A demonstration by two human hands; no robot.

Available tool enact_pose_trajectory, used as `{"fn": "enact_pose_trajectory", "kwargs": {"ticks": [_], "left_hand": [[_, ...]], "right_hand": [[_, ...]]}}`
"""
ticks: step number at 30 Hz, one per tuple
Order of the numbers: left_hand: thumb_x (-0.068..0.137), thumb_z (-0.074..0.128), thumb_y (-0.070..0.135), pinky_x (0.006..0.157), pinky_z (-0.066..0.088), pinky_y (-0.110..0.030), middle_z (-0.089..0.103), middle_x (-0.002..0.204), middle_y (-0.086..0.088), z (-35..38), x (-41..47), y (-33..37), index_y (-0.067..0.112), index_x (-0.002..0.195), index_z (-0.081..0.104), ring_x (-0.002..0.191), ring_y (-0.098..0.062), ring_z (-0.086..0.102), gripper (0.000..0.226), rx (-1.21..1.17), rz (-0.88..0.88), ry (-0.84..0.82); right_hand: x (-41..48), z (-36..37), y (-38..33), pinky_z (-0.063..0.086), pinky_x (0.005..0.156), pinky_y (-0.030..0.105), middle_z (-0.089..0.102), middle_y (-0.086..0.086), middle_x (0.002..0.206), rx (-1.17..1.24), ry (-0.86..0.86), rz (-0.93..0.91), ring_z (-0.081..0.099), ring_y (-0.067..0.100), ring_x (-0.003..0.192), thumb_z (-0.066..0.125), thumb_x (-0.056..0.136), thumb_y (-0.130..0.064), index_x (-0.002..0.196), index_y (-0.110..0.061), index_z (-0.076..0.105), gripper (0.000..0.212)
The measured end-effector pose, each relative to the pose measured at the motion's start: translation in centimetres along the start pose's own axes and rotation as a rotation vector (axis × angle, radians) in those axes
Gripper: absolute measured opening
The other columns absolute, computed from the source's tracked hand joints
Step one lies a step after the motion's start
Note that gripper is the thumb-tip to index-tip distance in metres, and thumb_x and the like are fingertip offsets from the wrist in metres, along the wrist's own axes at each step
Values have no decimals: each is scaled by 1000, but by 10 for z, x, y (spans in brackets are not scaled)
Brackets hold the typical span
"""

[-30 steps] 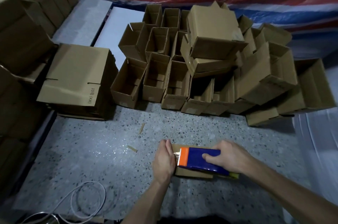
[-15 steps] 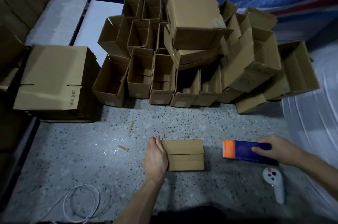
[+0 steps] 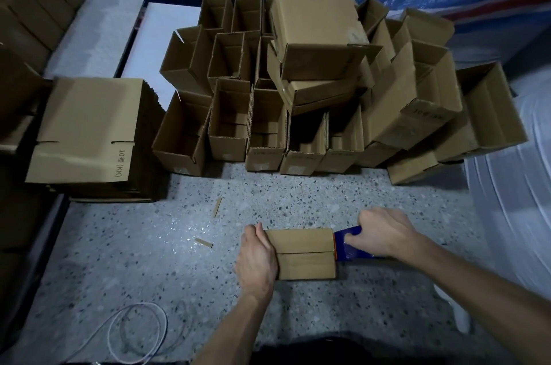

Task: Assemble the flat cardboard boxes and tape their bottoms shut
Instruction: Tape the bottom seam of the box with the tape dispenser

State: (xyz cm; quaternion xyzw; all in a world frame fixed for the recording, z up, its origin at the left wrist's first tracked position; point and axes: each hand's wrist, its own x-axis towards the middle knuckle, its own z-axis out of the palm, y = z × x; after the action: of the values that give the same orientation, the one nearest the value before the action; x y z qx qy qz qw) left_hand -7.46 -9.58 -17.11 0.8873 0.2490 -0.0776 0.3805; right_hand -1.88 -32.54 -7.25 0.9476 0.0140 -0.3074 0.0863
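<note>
A small cardboard box [image 3: 304, 254] stands bottom-up on the speckled floor, its two bottom flaps folded shut and meeting at a middle seam. My left hand [image 3: 258, 260] grips its left end, fingers curled over the edge. My right hand [image 3: 381, 235] holds a blue tape dispenser [image 3: 347, 245] with an orange edge, pressed against the box's right end at the seam.
A heap of assembled open boxes [image 3: 313, 102] fills the back. A stack of flat boxes [image 3: 86, 129] lies at the left. Cardboard scraps [image 3: 217, 206] and a white cable [image 3: 137, 332] lie on the floor. White sheeting [image 3: 512, 215] covers the right side.
My right hand pulled the dispenser off the box to the right, then brought it back against the box's right end. My left hand stayed on the left end.
</note>
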Motion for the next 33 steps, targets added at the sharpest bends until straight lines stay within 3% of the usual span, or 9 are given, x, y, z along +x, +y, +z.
{"fn": "enact_pose_trajectory", "kwargs": {"ticks": [9,13,16,19,21,24,28,30,33], "left_hand": [[96,5,62,66,38,-34,57,85,4,-1,-5,-2,27,90,41,63,-13,50,50,13,-16,-4],[93,3,65,61,36,-31,56,83,8,-2,-1,1,31,91,42,61,1,45,52,-47,-31,28],[94,5,62,66,39,-34,55,83,6,-2,-4,2,27,91,43,62,-11,49,52,25,-49,22],[96,6,59,66,40,-35,56,82,5,-5,-5,6,25,91,43,63,-13,50,50,8,-57,28],[100,10,54,68,40,-35,56,83,6,-6,-5,7,24,93,43,65,-14,50,45,13,-48,17],[105,15,47,70,38,-34,50,78,9,-8,-3,6,24,95,42,64,-14,47,37,17,-43,-4],[105,17,47,66,35,-33,43,65,16,-9,0,5,25,94,39,56,-2,39,34,-10,-55,-29],[105,18,48,65,35,-32,44,66,14,-9,1,2,25,97,40,57,-1,38,33,-25,-63,-51],[105,21,49,73,37,-34,60,84,1,-10,5,-2,22,108,47,69,-16,51,37,-100,-125,-119]], "right_hand": [[20,35,-15,38,52,27,57,-5,64,-7,-32,62,55,10,57,37,96,-55,69,-21,56,47],[18,98,-16,46,51,24,60,-8,62,319,46,292,60,6,56,30,100,-59,73,-24,60,54],[-2,131,2,41,46,21,56,-9,58,316,116,342,56,4,51,25,97,-65,71,-24,57,58],[-20,165,-1,50,58,26,63,-4,79,411,202,373,61,12,65,37,99,-55,105,-20,57,40],[-27,176,-7,54,67,30,67,4,96,478,139,376,67,19,79,52,98,-44,117,-17,55,33],[-31,178,-23,53,86,36,66,8,105,623,115,346,66,25,99,72,85,-27,130,-22,56,48],[-25,147,-48,45,102,44,57,22,131,906,234,694,55,37,120,63,91,-50,135,-4,51,65],[-20,125,-65,39,103,39,54,16,138,1224,282,586,53,34,123,52,93,-64,138,-12,49,69],[-7,98,-88,40,105,40,53,7,142,1456,15,459,54,26,123,36,84,-84,137,-24,52,82]]}}
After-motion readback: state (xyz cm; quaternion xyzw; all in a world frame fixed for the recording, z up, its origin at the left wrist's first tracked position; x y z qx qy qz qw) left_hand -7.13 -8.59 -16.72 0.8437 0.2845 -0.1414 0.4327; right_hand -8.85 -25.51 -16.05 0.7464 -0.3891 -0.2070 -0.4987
